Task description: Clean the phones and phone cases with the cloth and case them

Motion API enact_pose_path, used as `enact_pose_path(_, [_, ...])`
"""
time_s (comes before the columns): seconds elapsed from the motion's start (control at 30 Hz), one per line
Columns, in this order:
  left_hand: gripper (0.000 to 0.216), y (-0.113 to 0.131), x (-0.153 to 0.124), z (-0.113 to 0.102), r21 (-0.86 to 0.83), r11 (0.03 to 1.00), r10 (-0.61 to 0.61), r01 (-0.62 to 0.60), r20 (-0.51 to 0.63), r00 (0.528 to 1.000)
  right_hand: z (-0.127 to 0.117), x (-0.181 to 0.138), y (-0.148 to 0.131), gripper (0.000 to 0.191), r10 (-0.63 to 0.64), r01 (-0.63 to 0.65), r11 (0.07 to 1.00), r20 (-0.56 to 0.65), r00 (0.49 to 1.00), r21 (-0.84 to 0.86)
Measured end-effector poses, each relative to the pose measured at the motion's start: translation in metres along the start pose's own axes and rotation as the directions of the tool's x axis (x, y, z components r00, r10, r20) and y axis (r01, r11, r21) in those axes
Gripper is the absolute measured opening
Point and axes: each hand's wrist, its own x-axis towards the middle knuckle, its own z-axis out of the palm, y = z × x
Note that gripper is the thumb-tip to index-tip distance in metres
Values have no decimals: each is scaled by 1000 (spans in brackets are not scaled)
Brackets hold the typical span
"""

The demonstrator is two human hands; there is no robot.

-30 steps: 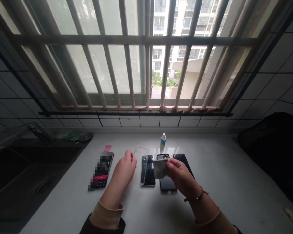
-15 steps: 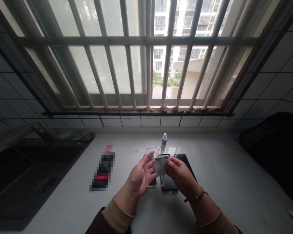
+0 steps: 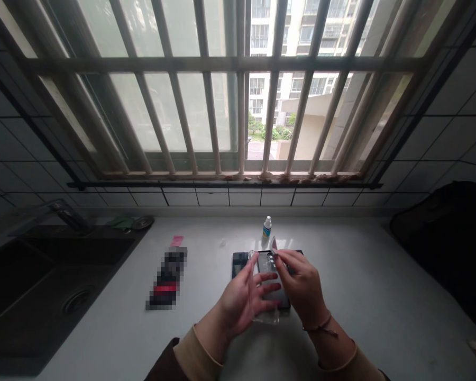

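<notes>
My left hand (image 3: 244,299) holds a clear phone case (image 3: 266,313) from beneath, fingers spread along it. My right hand (image 3: 299,283) pinches a small grey cloth (image 3: 273,244) and presses it onto the case. Both hands hover over dark phones (image 3: 238,260) lying side by side on the white counter (image 3: 357,286). A small white bottle (image 3: 266,227) with a blue label stands just beyond them.
Another phone (image 3: 167,278) lies left of the hands, with a pink slip (image 3: 176,241) behind it. A dark sink (image 3: 43,280) with a tap fills the left. A black bag (image 3: 448,238) sits at the right. A barred window rises behind the counter.
My left hand carried the clear case from the left over to the right, in front of me. My right hand brought the cloth onto the case; both hands now meet over the phones.
</notes>
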Motion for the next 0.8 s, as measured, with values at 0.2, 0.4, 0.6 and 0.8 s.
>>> enact_pose_path(0.2, [59, -20, 3, 5, 67, 997, 24, -29, 68, 997, 13, -6, -8, 23, -186, 204, 972, 144, 972, -119])
enact_pose_path(0.4, [64, -18, 0, 4, 147, 988, 29, -39, 69, 997, 12, -6, -7, 22, -247, 264, 958, 142, 958, -110])
enact_pose_path(0.6, [63, -16, 1, 2, 62, 997, 46, -50, 55, 997, 13, -7, -8, 22, -319, 337, 938, 180, 930, -76])
enact_pose_path(0.8, [65, -1, 2, -3, -135, 984, 106, -116, -80, 991, 18, -10, -20, 20, -448, 455, 889, 283, 848, 45])
